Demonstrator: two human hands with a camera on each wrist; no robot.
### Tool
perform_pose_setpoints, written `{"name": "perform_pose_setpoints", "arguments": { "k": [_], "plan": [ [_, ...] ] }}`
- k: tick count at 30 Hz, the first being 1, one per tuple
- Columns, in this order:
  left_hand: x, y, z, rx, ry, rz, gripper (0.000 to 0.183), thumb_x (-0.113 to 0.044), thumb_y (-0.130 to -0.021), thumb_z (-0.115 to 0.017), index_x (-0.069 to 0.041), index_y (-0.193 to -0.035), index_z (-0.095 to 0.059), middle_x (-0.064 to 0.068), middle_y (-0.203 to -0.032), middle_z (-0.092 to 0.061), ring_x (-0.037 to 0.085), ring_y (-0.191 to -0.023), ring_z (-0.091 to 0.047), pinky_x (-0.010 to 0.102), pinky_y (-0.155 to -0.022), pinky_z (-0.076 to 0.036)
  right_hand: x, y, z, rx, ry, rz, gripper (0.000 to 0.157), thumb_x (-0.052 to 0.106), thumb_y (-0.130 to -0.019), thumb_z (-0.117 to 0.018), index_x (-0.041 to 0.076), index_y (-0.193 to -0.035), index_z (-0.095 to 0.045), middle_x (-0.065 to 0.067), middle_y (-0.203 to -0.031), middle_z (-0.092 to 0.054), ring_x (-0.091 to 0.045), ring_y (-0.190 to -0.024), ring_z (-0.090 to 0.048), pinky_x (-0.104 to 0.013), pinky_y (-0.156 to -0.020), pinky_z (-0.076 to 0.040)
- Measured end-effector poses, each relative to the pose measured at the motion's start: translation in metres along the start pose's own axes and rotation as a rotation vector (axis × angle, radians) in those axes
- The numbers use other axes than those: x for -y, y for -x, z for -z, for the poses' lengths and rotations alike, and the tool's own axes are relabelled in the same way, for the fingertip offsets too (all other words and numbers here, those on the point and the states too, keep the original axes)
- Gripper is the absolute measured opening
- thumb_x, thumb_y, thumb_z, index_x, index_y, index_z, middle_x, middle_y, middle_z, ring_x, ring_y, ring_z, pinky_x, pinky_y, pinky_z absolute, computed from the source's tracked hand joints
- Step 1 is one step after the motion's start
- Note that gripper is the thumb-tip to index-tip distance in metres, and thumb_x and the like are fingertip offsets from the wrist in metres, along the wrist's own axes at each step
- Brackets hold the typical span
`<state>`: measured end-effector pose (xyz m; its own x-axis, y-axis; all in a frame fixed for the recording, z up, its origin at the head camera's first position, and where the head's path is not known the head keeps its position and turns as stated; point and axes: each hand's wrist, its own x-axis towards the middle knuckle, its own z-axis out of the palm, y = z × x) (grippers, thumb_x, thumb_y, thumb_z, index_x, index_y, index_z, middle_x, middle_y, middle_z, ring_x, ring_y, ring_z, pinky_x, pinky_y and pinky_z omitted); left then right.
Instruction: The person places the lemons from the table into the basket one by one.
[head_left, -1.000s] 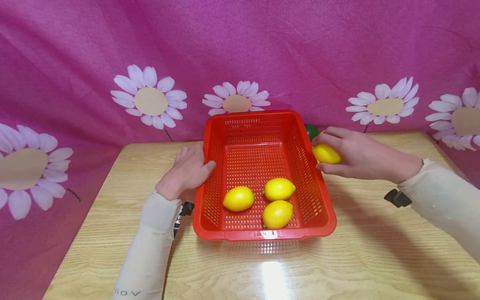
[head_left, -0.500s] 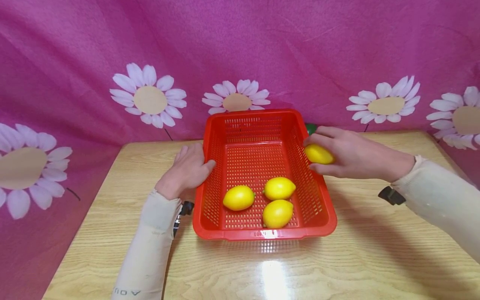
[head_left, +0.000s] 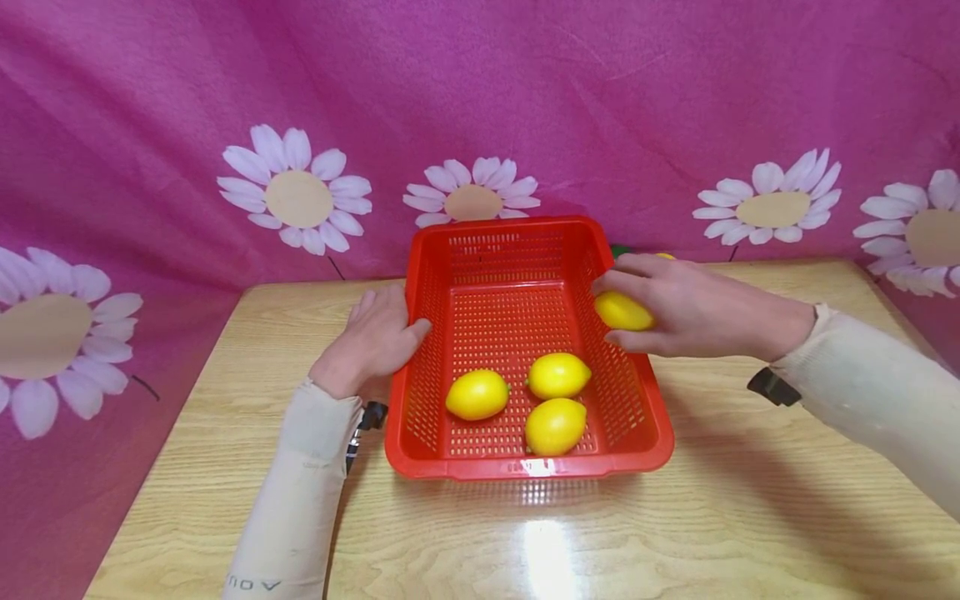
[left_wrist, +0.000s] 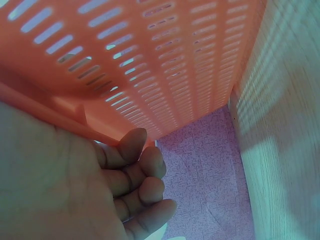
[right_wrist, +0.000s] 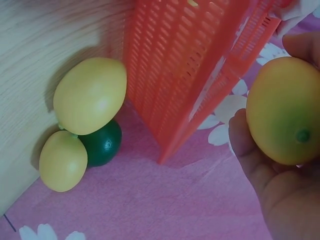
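In the head view, a red plastic basket (head_left: pixel 528 467) stands on the wooden table with three lemons inside: one at left (head_left: pixel 477 395), another at right (head_left: pixel 558 376), the third just below it (head_left: pixel 556 427). My left hand (head_left: pixel 375 337) holds the basket's left rim, thumb over the edge and fingers along the outer wall (left_wrist: pixel 165 55). My right hand (head_left: pixel 678 308) grips a lemon (head_left: pixel 624 311) between thumb and fingers, over the basket's right rim. The right wrist view shows this lemon's greenish stem end (right_wrist: pixel 285 110) close up.
Outside the basket's right wall lie a large lemon (right_wrist: pixel 90 95), a smaller lemon (right_wrist: pixel 63 161) and a dark green round fruit (right_wrist: pixel 103 142), bunched together. A pink cloth with daisies (head_left: pixel 472 83) hangs behind the table (head_left: pixel 247 400).
My right hand has carried its lemon leftward, from beside the basket to over its right rim. Behind it, another yellow fruit now peeks out. The left hand and basket stay put.
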<state>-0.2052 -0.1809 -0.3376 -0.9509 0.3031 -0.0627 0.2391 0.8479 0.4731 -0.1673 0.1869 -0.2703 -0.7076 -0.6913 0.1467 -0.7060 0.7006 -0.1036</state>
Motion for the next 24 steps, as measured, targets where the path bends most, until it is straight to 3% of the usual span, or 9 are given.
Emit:
{"name": "perform_pose_setpoints", "arguments": {
  "k": [9, 17, 24],
  "plan": [
    [-0.001, -0.001, 0.0, -0.013, -0.011, -0.018, 0.016, -0.027, -0.099, -0.052, -0.014, -0.107, -0.055, 0.007, -0.1, -0.056, 0.025, -0.092, -0.045, 0.036, -0.079, -0.031, 0.008, -0.006, 0.002, 0.01, 0.005, 0.061, 0.041, 0.026, -0.086, -0.079, 0.014, -0.122, -0.066, 0.002, -0.11, -0.063, -0.01, -0.09, -0.054, -0.027, -0.072, -0.053],
    [0.001, -0.001, 0.0, -0.009, -0.001, -0.015, 0.017, -0.027, -0.099, -0.052, -0.015, -0.111, -0.055, 0.007, -0.102, -0.056, 0.024, -0.095, -0.046, 0.036, -0.08, -0.031, 0.015, -0.014, 0.003, 0.018, 0.017, 0.096, 0.041, 0.03, -0.087, -0.079, 0.013, -0.122, -0.066, 0.001, -0.108, -0.062, -0.01, -0.09, -0.054, -0.026, -0.074, -0.054],
    [0.0, -0.001, 0.0, -0.002, -0.011, -0.004, 0.021, -0.028, -0.099, -0.051, -0.013, -0.114, -0.053, 0.008, -0.105, -0.054, 0.025, -0.097, -0.045, 0.036, -0.081, -0.031, 0.024, -0.023, 0.004, 0.055, 0.008, 0.115, 0.045, 0.031, -0.089, -0.077, 0.01, -0.127, -0.066, -0.002, -0.112, -0.064, -0.013, -0.093, -0.057, -0.033, -0.08, -0.056]
  ]
}}
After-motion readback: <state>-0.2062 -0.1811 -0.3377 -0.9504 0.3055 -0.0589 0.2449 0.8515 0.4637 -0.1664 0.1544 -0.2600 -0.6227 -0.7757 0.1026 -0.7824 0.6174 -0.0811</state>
